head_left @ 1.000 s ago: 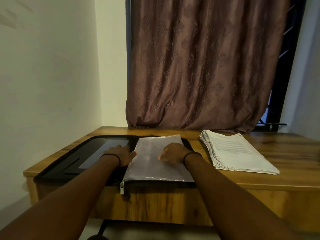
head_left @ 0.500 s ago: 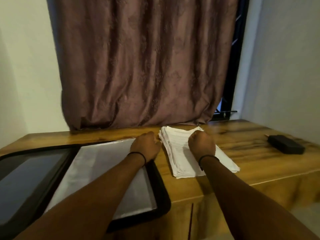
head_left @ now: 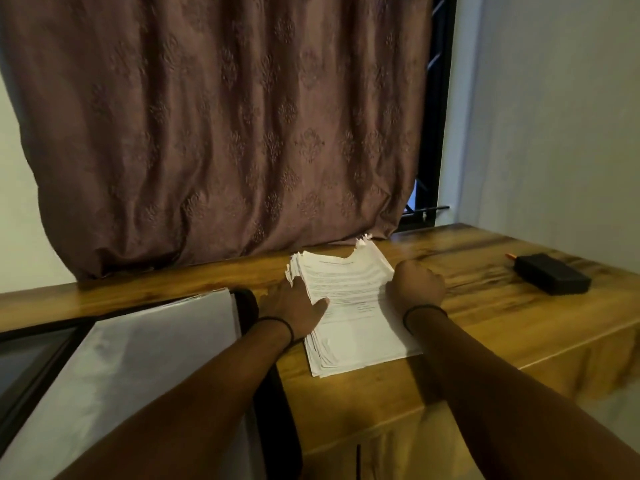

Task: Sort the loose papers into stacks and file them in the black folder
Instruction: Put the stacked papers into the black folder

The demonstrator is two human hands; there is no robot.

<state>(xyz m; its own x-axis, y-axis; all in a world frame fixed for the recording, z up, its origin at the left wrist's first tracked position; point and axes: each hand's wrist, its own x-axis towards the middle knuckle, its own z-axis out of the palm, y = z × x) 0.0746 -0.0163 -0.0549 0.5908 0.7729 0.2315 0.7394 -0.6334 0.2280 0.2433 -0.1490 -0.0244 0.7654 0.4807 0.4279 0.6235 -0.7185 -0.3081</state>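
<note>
A thick stack of white printed papers (head_left: 349,299) lies on the wooden desk (head_left: 485,327), its far corner torn. My left hand (head_left: 294,304) lies on the stack's left edge, thumb across the top sheet and fingers down the side. My right hand (head_left: 414,287) grips the stack's right edge with curled fingers. To the left lies the open black folder (head_left: 280,403), with a clear plastic sleeve (head_left: 138,375) spread over its right half.
A small black box (head_left: 550,278) with an orange-tipped pen (head_left: 509,256) behind it sits at the desk's far right. A brown patterned curtain (head_left: 221,133) hangs down to the desk's back edge. A wall stands on the right.
Both hands left the folder's plastic sleeve and moved right to the paper stack. They now hold its two side edges. My view has turned right.
</note>
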